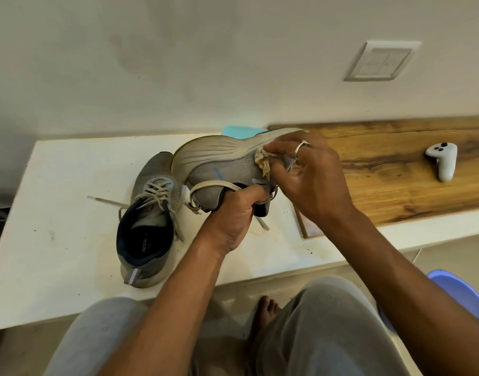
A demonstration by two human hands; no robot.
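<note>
My left hand point(237, 213) grips a grey sneaker point(219, 169) by its collar, holding it on its side above the white table, ribbed sole facing away and up. My right hand point(306, 172), with a ring on one finger, pinches a crumpled beige cloth point(262, 162) against the shoe's side near the sole. A second grey sneaker point(149, 213) stands upright on the table just to the left, its laces loose.
The white table point(56, 213) runs left; a wooden board point(395, 172) covers its right part and carries a white game controller point(442, 158). A turquoise object point(241, 131) lies behind the shoe. A blue tub point(461, 294) sits on the floor at right. My knees are below.
</note>
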